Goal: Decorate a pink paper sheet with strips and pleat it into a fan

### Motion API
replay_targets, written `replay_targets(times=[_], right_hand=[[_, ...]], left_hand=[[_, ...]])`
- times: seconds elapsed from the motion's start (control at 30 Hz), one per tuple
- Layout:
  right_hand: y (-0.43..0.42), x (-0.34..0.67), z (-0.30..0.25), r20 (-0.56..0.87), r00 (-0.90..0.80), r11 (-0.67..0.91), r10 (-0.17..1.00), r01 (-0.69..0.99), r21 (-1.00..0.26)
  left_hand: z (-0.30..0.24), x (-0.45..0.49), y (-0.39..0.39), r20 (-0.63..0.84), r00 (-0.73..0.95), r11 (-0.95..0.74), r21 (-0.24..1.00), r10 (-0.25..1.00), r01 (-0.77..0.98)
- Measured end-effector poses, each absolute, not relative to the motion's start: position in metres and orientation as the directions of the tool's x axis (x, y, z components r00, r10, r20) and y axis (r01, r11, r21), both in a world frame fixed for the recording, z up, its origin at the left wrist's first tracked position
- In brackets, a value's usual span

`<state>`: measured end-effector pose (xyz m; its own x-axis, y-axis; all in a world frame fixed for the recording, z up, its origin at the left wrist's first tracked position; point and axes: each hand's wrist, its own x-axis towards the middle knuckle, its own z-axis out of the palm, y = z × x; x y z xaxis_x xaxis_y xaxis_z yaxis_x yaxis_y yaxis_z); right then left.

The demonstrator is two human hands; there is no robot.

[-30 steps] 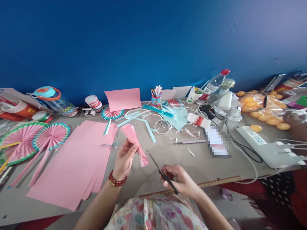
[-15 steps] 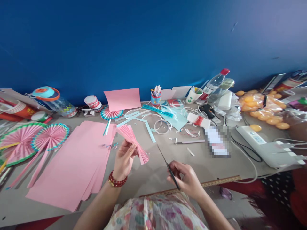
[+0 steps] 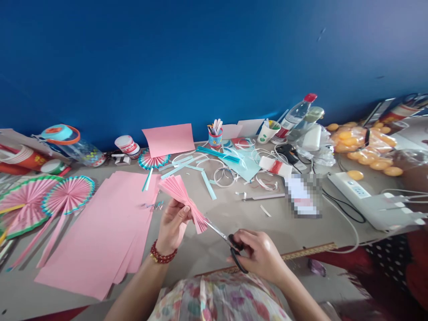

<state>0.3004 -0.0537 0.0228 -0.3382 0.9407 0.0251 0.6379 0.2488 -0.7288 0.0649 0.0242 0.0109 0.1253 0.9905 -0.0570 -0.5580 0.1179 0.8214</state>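
Note:
My left hand (image 3: 175, 223) pinches a pleated pink paper (image 3: 175, 189) near its middle, so that it flares at both ends like a bow. In my right hand (image 3: 256, 252) is a pair of scissors (image 3: 219, 231) with black handles, thumb and fingers at the loops. The blade tips reach the lower right end of the pleated paper. Whether paper lies between the blades I cannot tell. Left of my left hand, large pink sheets (image 3: 96, 236) lie in a loose stack. Beyond the hands are light blue paper strips (image 3: 209, 185).
Finished pleated fans (image 3: 68, 195) lie at the left, and a small round fan (image 3: 154, 159) at the back. A craft knife (image 3: 264, 197), a phone (image 3: 302, 196) and a power strip (image 3: 354, 191) are at the right. A bottle (image 3: 296, 116) stands by the wall.
The scissors have turned and moved left, from apart to touching the pleated paper's lower end. Their handles have spread. My left hand keeps its pinch, nearly in place.

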Motion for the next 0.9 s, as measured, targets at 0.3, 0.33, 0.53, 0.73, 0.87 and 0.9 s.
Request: replay_targets(times=[0.3,0.33,0.53,0.73,0.87,0.9], right_hand=[[-0.0566,0.3023,0.021,-0.025,-0.336,0.207,0.942,0.636,-0.744],[-0.0566,0.3022,0.0203,-0.024,-0.335,0.206,0.942,0.633,-0.746],[-0.0547,0.2999,0.0198,-0.02,-0.34,0.21,0.94,0.626,-0.751],[-0.0524,0.2974,0.0241,0.012,-0.358,0.246,0.934,0.618,-0.747],[-0.0527,0.2967,0.024,0.016,-0.345,0.246,0.939,0.636,-0.732],[-0.0529,0.2965,0.0235,0.017,-0.342,0.246,0.939,0.638,-0.73]], left_hand=[[0.0139,0.065,0.0258,-0.05,0.133,0.117,0.816,0.99,-0.566],[0.014,0.065,0.0258,-0.049,0.133,0.117,0.817,0.99,-0.564],[0.0137,0.0656,0.0244,-0.036,0.135,0.105,0.831,0.99,-0.546],[0.0132,0.0655,0.0223,0.035,0.201,0.085,0.826,0.979,-0.557],[0.0144,0.0658,0.0216,0.037,0.217,0.093,0.826,0.975,-0.556],[0.0147,0.0661,0.0215,0.037,0.216,0.092,0.826,0.976,-0.556]])
